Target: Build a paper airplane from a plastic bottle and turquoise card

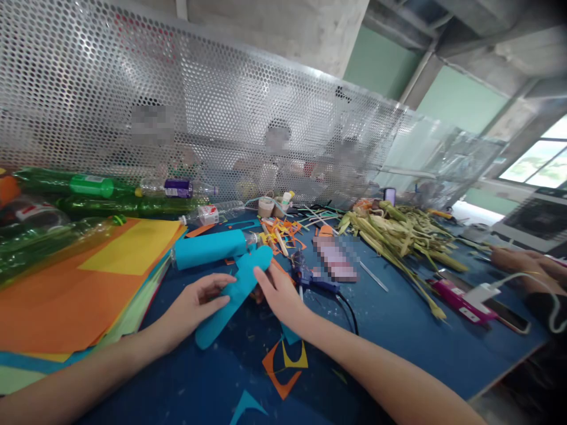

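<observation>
Between my hands is a blue paper cutout [237, 292], a long shape with rounded ends, tilted above the table. My left hand [208, 301] pinches its left edge between thumb and fingers. At its upper right end, my right hand [277, 289] grips the paper, thumb in front and fingers partly hidden behind. Just beyond lies a plastic bottle wrapped in blue paper [210, 248], its clear neck pointing right. A dark blue glue gun [314, 278] rests right of my right hand. Orange and yellow paper scraps [283, 369] lie nearer me.
Coloured paper sheets [57, 295] are stacked at left, with green plastic bottles [84, 203] behind. Dried husks [398, 227] and a phone [335, 258] lie to the right, near a pink power strip [463, 301]. Another person's hands [527, 265] are at far right. A perforated metal screen [221, 118] borders the table.
</observation>
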`<state>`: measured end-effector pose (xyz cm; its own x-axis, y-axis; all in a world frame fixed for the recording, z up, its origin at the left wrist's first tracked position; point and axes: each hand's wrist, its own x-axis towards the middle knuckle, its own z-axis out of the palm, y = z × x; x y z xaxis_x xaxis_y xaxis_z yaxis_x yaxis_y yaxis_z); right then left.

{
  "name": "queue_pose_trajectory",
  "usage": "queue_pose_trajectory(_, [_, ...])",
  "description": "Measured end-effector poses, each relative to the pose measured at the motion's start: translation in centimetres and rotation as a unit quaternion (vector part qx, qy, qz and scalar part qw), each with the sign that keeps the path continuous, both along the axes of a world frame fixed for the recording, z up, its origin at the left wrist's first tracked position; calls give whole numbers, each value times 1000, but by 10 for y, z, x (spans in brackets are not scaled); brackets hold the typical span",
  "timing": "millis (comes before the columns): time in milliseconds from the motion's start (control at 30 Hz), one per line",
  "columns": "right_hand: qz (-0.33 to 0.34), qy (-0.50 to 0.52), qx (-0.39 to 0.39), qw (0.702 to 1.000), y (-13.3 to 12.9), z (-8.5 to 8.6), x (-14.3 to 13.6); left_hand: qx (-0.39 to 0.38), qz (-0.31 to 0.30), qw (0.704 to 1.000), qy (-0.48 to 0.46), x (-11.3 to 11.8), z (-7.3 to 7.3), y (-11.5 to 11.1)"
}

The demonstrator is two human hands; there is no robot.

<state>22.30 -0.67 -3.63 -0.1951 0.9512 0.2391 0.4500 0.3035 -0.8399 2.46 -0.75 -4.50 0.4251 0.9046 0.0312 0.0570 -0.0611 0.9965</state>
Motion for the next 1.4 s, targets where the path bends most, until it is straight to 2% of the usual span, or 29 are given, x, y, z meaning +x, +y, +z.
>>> queue_pose_trajectory(33, [-24, -74, 55, 995, 1, 3, 4, -5, 0, 1000, 4, -1, -1, 1])
queue_pose_trajectory(100, [-68, -237, 145, 958, 4, 8, 10, -24, -9, 1000, 7, -2, -1, 2])
queue_pose_trajectory(200, [-90, -404, 157, 897, 8, 6, 16, -35, -23, 999, 0, -3, -1, 3])
queue_pose_trajectory(267, [-87, -438, 137, 884, 10, 3, 17, -36, -24, 999, -8, -2, 0, 3])
queue_pose_trajectory(433, [-82, -437, 104, 890, 15, 2, 15, -40, -2, 999, -9, 2, 3, 2])
queue_pose_trajectory(500, [-86, -399, 67, 910, 17, 4, 13, -46, -4, 999, -11, 2, 5, 1])
queue_pose_trajectory(633, [-104, -213, -10, 971, 18, 6, 13, -57, -15, 998, -16, 3, 7, 1])
queue_pose_trajectory(800, [-100, -61, -67, 991, 22, 3, 23, -72, 4, 997, -38, 2, 4, 1])
queue_pose_trajectory(967, [-76, 149, -156, 974, 28, 5, 22, -84, 16, 994, -65, -1, 4, 2])
queue_pose_trajectory(1133, [-29, 298, -177, 938, 19, 8, 8, -25, 9, 997, -78, -9, 14, 6])
queue_pose_trajectory(1300, [20, 328, -239, 914, 11, 9, 5, 17, 31, 999, 0, -18, 29, 15])
queue_pose_trajectory(1400, [25, 322, -291, 901, 9, 10, 6, 51, 27, 997, 53, -23, 27, 26])
